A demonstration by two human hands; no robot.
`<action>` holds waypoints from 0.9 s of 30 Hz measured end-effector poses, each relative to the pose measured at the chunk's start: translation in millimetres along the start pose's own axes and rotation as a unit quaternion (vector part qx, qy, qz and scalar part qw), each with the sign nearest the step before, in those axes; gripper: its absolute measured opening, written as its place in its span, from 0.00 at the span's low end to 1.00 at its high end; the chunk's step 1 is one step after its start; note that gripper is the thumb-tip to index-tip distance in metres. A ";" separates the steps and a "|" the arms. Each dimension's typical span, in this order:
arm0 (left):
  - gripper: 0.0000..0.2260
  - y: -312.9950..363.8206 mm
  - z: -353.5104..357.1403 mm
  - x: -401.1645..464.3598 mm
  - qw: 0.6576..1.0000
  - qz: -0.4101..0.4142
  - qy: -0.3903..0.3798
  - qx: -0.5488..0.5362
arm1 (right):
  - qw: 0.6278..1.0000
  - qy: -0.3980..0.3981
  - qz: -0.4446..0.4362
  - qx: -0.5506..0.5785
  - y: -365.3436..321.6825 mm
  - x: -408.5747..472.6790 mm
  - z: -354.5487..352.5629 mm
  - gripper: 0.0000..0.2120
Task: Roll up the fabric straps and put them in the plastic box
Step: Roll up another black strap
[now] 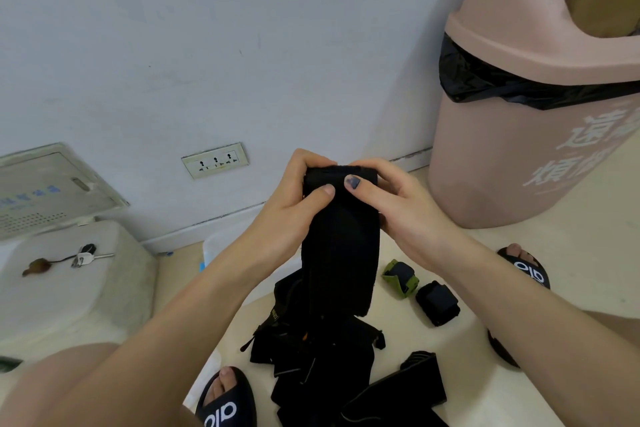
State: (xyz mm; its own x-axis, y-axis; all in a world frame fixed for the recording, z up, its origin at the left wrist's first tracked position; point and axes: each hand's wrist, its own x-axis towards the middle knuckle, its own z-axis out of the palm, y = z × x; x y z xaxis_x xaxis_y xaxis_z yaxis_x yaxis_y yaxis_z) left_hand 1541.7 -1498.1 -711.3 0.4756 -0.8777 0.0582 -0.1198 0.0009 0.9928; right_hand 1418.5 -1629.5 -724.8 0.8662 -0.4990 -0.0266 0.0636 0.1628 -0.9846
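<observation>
Left hand: the left hand (294, 198) grips the top of a black fabric strap (341, 246), fingers curled over its upper edge and thumb pressed on the front.
Right hand: the right hand (394, 204) grips the same top end from the other side, thumb on the front just beside the left thumb, fingers wrapped behind.
Held strap: its upper end is turned over into the start of a roll between the two hands; the rest hangs straight down, its lower end above the pile on the floor.
Loose straps: a heap of black straps (322, 364) lies on the cream floor (467, 374) between the person's feet.
Rolled straps: a green-and-black roll (400, 277) and a black roll (438, 302) sit just beside each other on the floor, right of the hanging strap.
Plastic box: a pale translucent box (214, 246) shows partly behind the left forearm, near the wall.
Feet: black slides (225, 402) with white lettering flank the heap.
Surroundings: a pink bin (519, 156) with a black liner stands at right; a white wall socket (215, 160) sits low on the wall; keys (83, 256) rest on a white stool at left.
</observation>
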 end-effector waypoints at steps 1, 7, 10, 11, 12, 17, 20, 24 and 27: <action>0.08 1.0 -1.0 -0.5 1.000 0.007 0.000 0.005 | 1.000 -0.005 0.020 0.001 -0.8 -0.1 0.4 0.10; 0.11 3.3 0.7 -2.5 1.000 0.005 -0.010 0.015 | 0.999 0.014 0.016 -0.037 1.7 -1.8 4.4 0.11; 0.12 0.2 0.7 -1.0 1.000 0.001 -0.007 0.005 | 1.000 0.025 0.014 -0.006 3.1 -1.2 4.4 0.09; 0.13 -1.0 0.9 0.4 1.000 -0.005 -0.007 0.002 | 1.000 0.027 0.013 0.007 3.0 -1.3 3.9 0.09; 0.14 -2.4 1.4 1.7 1.000 -0.015 -0.007 -0.004 | 1.000 0.026 0.010 0.014 2.9 -1.2 3.2 0.09; 0.08 -6.4 3.1 4.0 0.997 -0.075 0.015 -0.031 | 1.000 0.006 -0.018 0.010 2.9 -3.0 0.5 0.11; 0.09 -6.7 2.0 4.4 0.995 -0.075 0.029 -0.051 | 1.000 -0.006 -0.011 0.028 2.1 -3.4 1.0 0.12; 0.08 -5.9 2.5 2.3 0.998 -0.042 0.030 -0.033 | 0.999 -0.008 0.036 -0.011 2.1 -1.2 3.1 0.10; 0.08 -6.6 5.9 0.6 0.999 -0.030 0.026 -0.006 | 0.996 0.017 0.047 -0.079 5.0 -0.2 6.1 0.11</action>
State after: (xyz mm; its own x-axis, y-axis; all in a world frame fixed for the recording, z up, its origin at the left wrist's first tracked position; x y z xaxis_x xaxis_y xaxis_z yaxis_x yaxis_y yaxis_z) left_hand 1537.6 -1501.5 -718.4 0.5262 -0.8504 0.0041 -0.0797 -0.0445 0.9958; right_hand 1421.7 -1623.4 -728.7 0.8472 -0.5168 -0.1236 -0.0985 0.0757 -0.9923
